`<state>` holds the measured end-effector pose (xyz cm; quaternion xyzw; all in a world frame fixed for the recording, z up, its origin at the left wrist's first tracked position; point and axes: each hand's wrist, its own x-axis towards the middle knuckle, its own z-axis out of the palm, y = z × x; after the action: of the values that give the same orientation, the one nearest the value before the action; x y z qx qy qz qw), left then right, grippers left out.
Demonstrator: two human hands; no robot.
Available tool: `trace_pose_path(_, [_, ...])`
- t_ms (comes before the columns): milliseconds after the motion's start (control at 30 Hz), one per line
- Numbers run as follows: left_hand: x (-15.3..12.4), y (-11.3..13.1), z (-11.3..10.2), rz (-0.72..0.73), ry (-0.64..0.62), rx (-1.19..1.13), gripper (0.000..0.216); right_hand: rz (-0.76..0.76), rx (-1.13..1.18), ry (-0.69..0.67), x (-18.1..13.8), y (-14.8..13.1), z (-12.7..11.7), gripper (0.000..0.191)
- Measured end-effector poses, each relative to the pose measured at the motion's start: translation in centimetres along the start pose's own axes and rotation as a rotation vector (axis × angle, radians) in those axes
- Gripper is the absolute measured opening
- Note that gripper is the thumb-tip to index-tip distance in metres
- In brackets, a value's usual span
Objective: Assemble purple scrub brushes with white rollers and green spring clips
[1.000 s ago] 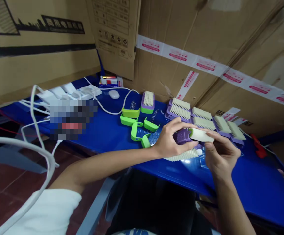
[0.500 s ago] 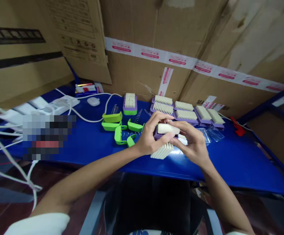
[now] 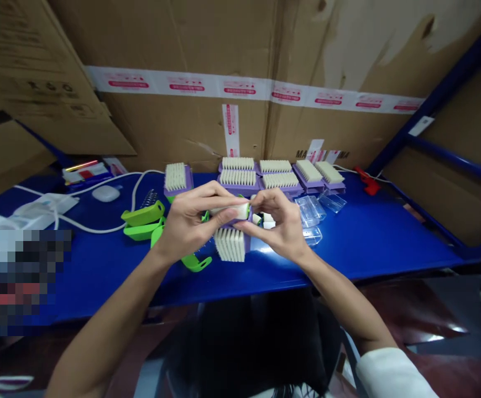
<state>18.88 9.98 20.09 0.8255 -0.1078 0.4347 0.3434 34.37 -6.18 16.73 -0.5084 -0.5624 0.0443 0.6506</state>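
Observation:
Near the middle of the table, my left hand is closed around a small white ribbed piece with a green end. My right hand pinches at the green end of that same piece, fingertips close to my left thumb. Just beneath the hands is a purple brush with cream bristles; I cannot tell whether it is held or resting on the table. Bright green curved handles lie to the left of my left hand, one of them below it. Small white parts show partly behind my right hand.
Several purple brushes, bristles up, line the back by the cardboard wall. Clear plastic pieces lie right of my right hand, a red object farther right. Springs, a white cable and a power strip are at left.
The view has turned to the right. The ribbed piece is now turned sideways, showing its green end, and my right fingers have shifted to that end. One green handle now lies nearer the front.

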Motion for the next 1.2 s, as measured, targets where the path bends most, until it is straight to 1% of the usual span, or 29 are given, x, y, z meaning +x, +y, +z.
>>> trace_pose_path(167, [0.2, 0.2, 0.0, -0.057, -0.013, 0.027, 0.034, 0.033, 0.045, 0.001, 0.1, 0.2, 0.2, 0.044])
trace_pose_path(333, [0.3, 0.1, 0.3, -0.068, 0.023, 0.03, 0.034, 0.034, 0.073, -0.002, 0.3, 0.4, -0.1, 0.04])
trace_pose_path(467, [0.6, 0.4, -0.1, -0.047, -0.057, 0.069, 0.029, 0.014, 0.071, -0.04, 0.5, 0.4, -0.4, 0.041])
trace_pose_path(533, [0.5, 0.3, -0.1, -0.037, -0.062, 0.088, 0.028, 0.048, 0.094, -0.044, 0.4, 0.5, -0.4, 0.046])
trace_pose_path(600, [0.3, -0.1, -0.1, -0.031, -0.041, 0.078, 0.028, 0.07, 0.125, -0.03, 0.2, 0.9, -0.5, 0.057])
trace_pose_path(667, [-0.1, -0.8, 0.0, -0.057, -0.037, 0.05, 0.032, 0.056, 0.109, -0.011, 0.1, 1.4, -0.5, 0.068])
trace_pose_path(733, [-0.3, -1.6, 0.1, -0.13, -0.071, 0.007, 0.042, 0.018, 0.023, 0.017, 0.1, 1.9, -0.7, 0.067])
trace_pose_path(800, [-0.4, -2.4, 0.1, -0.184, -0.1, -0.037, 0.046, -0.044, -0.098, 0.035, 0.2, 1.8, -1.0, 0.06])
trace_pose_path(833, [-0.4, -2.6, 0.1, -0.177, -0.095, -0.052, 0.043, -0.095, -0.169, 0.045, 0.1, 1.4, -1.3, 0.054])
trace_pose_path(900, [-0.4, -3.0, 0.1, -0.093, -0.048, -0.083, 0.029, -0.223, -0.332, 0.085, -0.8, -0.1, -2.4, 0.04])
trace_pose_path(967, [-0.3, -3.2, 0.2, -0.012, -0.003, -0.138, 0.016, -0.327, -0.534, 0.148, -3.0, -2.1, -4.0, 0.029])
trace_pose_path(1000, [-0.3, -3.3, 0.3, -0.006, 0.01, -0.182, 0.018, -0.356, -0.639, 0.171, -4.5, -3.0, -5.0, 0.03])
trace_pose_path(1033, [-0.3, -3.3, 0.3, -0.026, 0.011, -0.227, 0.024, -0.362, -0.758, 0.158, -6.3, -3.7, -6.1, 0.035])
trace_pose_path(1067, [-0.3, -3.4, 0.4, -0.063, -0.001, -0.261, 0.034, -0.371, -0.887, 0.105, -8.0, -4.2, -7.1, 0.041])
trace_pose_path(1133, [-0.4, -3.5, 0.6, -0.13, -0.043, -0.293, 0.052, -0.282, -1.17, -0.002, -11.0, -4.3, -8.7, 0.059])
trace_pose_path(1167, [-0.5, -3.6, 0.7, -0.14, -0.06, -0.302, 0.052, -0.243, -1.259, -0.056, -12.1, -4.0, -9.3, 0.067])
trace_pose_path(1200, [-0.6, -3.7, 0.9, -0.133, -0.065, -0.316, 0.045, -0.21, -1.315, -0.101, -12.9, -3.6, -9.7, 0.073])
